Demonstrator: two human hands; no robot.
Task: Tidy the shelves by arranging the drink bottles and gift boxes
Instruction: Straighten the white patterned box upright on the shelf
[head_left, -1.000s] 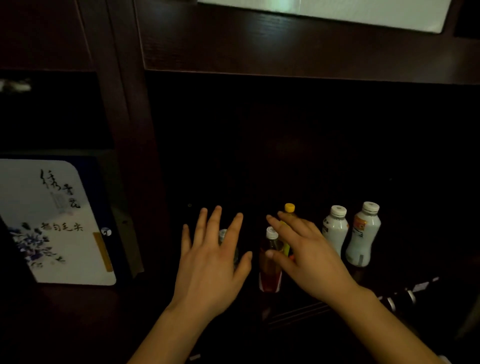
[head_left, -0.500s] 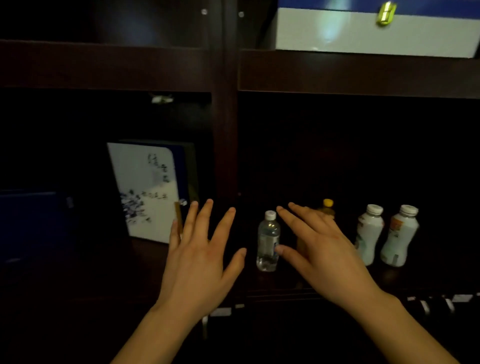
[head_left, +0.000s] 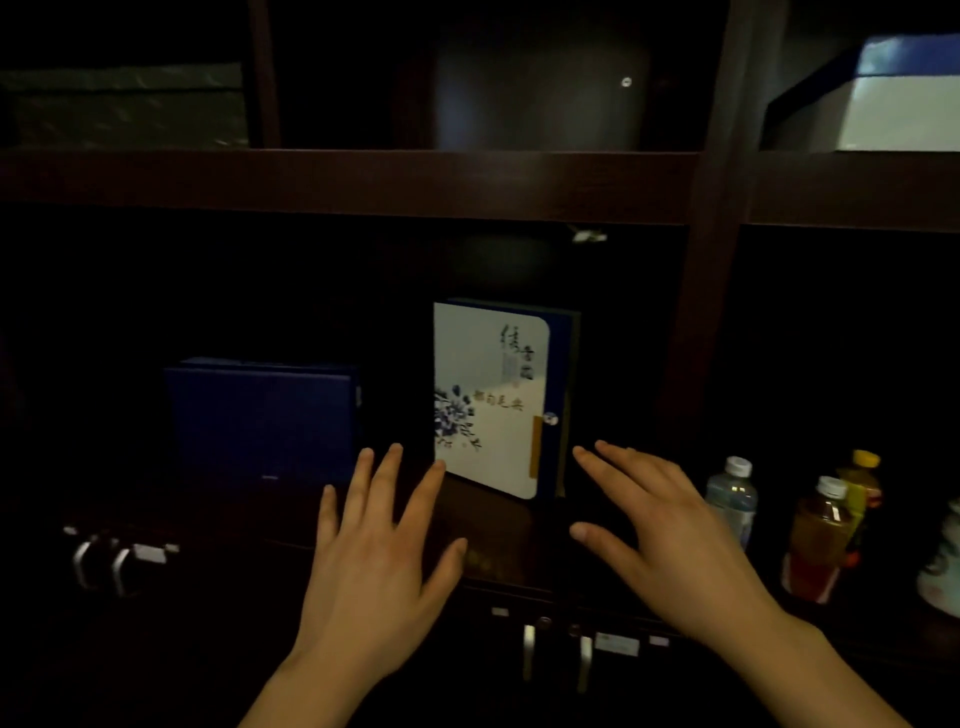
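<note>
A white gift box with blue flower print and dark blue spine (head_left: 491, 400) stands upright on the dark wooden shelf (head_left: 498, 561). The left hand (head_left: 374, 561) and right hand (head_left: 670, 540) hover before it, fingers spread, empty. Left of it sits a plain blue box (head_left: 262, 418); right of it, a clear water bottle (head_left: 732, 493) and what looks like an amber tea bottle (head_left: 818, 540).

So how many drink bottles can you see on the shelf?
3, all at the right: a clear water bottle, a white-capped tea bottle and a yellow-capped bottle behind it. More may hide past the frame's right edge.
</note>
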